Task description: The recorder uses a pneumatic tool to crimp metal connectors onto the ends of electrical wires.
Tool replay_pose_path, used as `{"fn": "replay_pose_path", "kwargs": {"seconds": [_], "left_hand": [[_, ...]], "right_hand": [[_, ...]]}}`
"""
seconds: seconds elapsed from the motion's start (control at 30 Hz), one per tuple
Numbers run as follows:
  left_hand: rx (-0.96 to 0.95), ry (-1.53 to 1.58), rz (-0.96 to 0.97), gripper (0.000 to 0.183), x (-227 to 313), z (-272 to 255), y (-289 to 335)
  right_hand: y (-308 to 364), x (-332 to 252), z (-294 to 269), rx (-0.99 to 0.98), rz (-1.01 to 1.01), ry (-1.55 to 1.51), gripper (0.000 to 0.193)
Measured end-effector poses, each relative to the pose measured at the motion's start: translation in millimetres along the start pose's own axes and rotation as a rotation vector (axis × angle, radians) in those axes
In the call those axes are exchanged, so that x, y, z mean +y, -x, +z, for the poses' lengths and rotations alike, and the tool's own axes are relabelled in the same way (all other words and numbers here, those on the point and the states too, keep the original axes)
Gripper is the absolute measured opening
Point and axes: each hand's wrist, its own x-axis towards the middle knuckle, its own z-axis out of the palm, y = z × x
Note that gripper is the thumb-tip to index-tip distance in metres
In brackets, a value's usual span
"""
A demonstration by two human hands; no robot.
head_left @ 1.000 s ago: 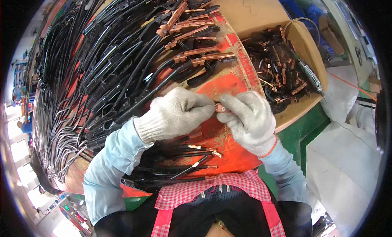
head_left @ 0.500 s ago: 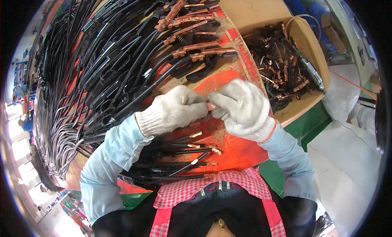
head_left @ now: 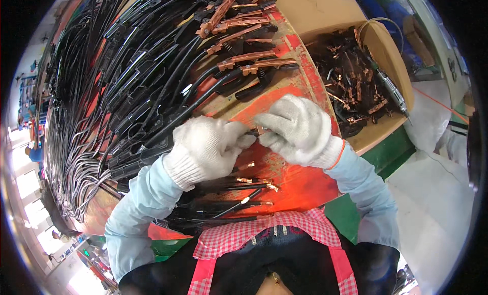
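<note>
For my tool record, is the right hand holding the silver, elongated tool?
No: a visible gap separates the right hand from the silver tool at the cardboard box.

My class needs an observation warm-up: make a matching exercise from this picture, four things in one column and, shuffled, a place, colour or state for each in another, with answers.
Column 1
1. Right hand
2. Apron
3. Cardboard box
4. Silver tool

Column 2
A. Pink and white checks
B. Lies along the box's right side
C. Gloved, with an orange-edged cuff
D. Holds jumbled dark and copper-coloured parts

Pairs: 1-C, 2-A, 3-D, 4-B
</note>
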Motion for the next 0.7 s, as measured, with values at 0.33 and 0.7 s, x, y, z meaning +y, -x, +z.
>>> {"fn": "replay_pose_path", "kwargs": {"seconds": [0.33, 0.7], "left_hand": [[0.093, 0.057, -0.06, 0.05, 15.4, 2.9, -2.8], [-0.056, -0.021, -0.06, 0.04, 14.2, 9.3, -5.7]], "right_hand": [[150.3, 175.2, -143.2, -0.22, 1.267, 0.97, 0.072], [189.2, 205.2, -134.9, -0.168, 1.02, 1.206, 0.069]]}}
